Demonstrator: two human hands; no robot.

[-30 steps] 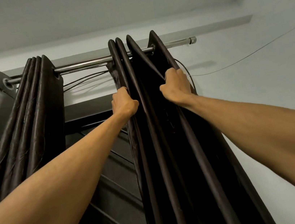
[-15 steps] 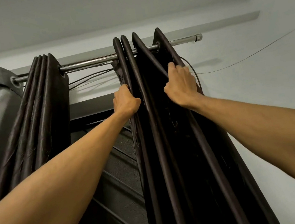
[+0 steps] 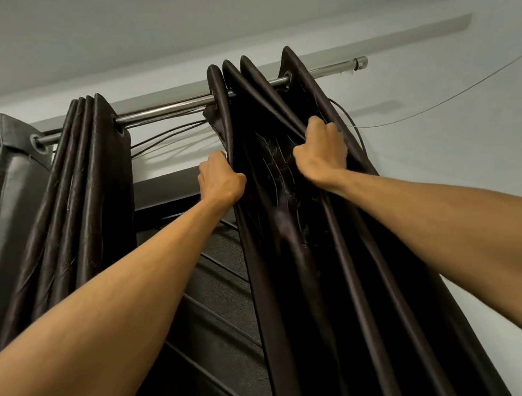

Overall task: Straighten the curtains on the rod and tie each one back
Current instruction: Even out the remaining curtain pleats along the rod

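Both hands up: left hand (image 3: 220, 178) grips the dark curtain (image 3: 295, 260) at its left edge; right hand (image 3: 322, 152) apparently clutches a pleat. Curtain hangs from rod (image 3: 166, 109) at 1 o'clock; second curtain (image 3: 84, 189) bunched, 10 o'clock.
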